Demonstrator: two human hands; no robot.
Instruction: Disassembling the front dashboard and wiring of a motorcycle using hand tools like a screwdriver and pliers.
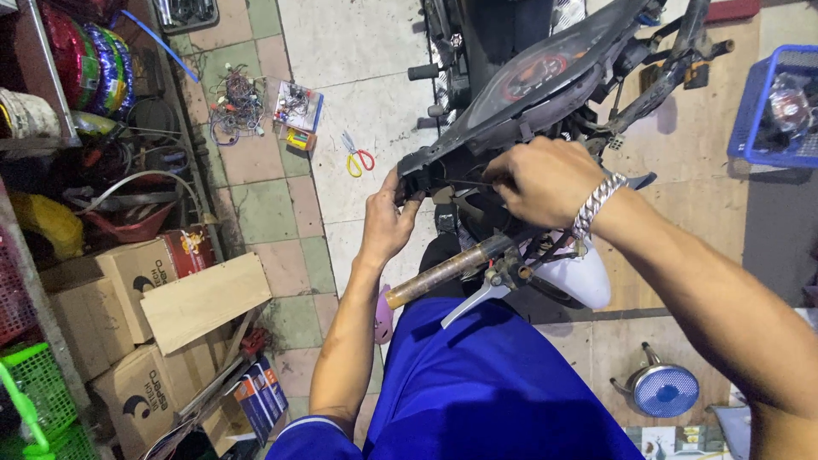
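A motorcycle's handlebar head with its dark speedometer housing [528,81] stands in front of me, its cover off. My left hand [388,217] grips the left edge of the black housing shell [426,166]. My right hand [545,179], a metal chain bracelet on its wrist, reaches into the back of the housing, fingers pinched on thin wires there. Below my hands lie the brown handlebar grip [434,274] and silver brake lever [473,300]. What the fingertips hold is partly hidden.
Red-and-yellow scissors [359,157] and a tangle of wires [237,106] lie on the tiled floor. Cardboard boxes [141,281] and a green basket [34,383] crowd the left. A blue crate [771,111] sits at right, a round blue mirror [660,390] below.
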